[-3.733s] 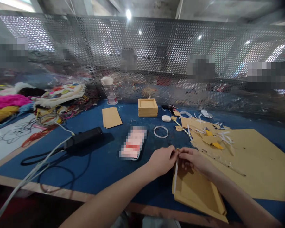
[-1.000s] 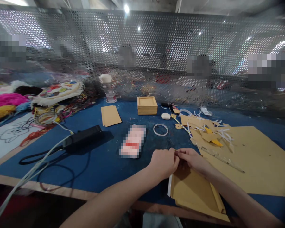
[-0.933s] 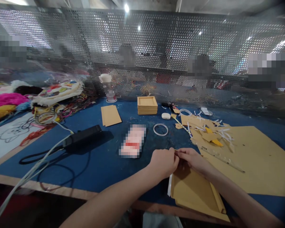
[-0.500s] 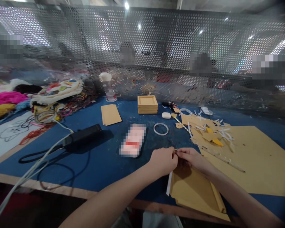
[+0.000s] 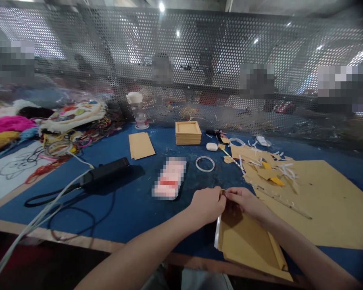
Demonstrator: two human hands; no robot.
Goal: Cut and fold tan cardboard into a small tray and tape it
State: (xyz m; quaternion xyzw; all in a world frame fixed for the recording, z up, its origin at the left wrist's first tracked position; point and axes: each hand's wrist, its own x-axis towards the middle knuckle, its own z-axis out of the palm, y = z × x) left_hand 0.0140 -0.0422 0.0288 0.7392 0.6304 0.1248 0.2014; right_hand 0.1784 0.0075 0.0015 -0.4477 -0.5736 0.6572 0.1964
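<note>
At the table's [image 5: 133,209] near edge, both hands, left hand [image 5: 207,205] and right hand [image 5: 245,201], pinch the brown card tray's [image 5: 248,241] far corner together; its white strip [image 5: 218,237] hangs partly loose.

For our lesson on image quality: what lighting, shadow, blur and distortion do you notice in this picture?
Head view: ceiling lamps glare through the perforated screen; the hands shade the brown card beneath them; wide-angle bending curves the screen's top edge; corners darken; background behind the mesh is soft.

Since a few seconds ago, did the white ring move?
No. The white ring lies as before, between the blurred packet and the cardboard scraps.
</note>
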